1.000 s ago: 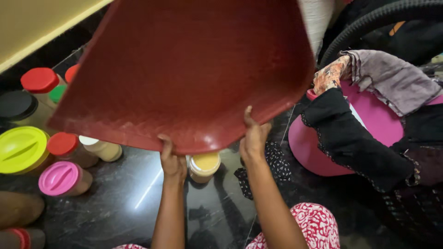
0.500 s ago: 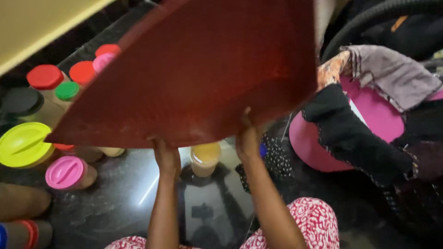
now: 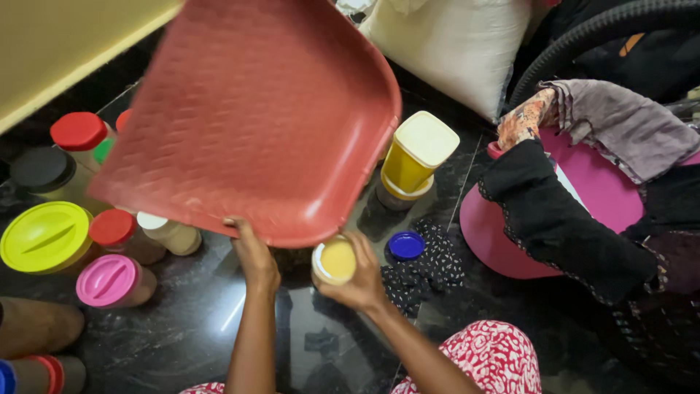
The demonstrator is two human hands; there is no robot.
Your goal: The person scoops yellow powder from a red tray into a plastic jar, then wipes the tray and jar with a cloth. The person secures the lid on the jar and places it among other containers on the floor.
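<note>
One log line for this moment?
left hand: holds red plastic tray | right hand: holds open jar of yellow powder | blue lid: on floor

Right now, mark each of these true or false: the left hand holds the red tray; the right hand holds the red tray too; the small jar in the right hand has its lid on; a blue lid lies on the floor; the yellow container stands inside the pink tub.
1. The left hand holds the red tray by its near edge. True.
2. The right hand holds the red tray too. False: it grips the small open jar below the tray's edge.
3. That jar has its lid on. False: it is open, with yellow contents showing.
4. A blue lid lies on the dark floor. True.
5. The yellow container stands inside the pink tub. False: it stands on the floor beside the tub.
</note>
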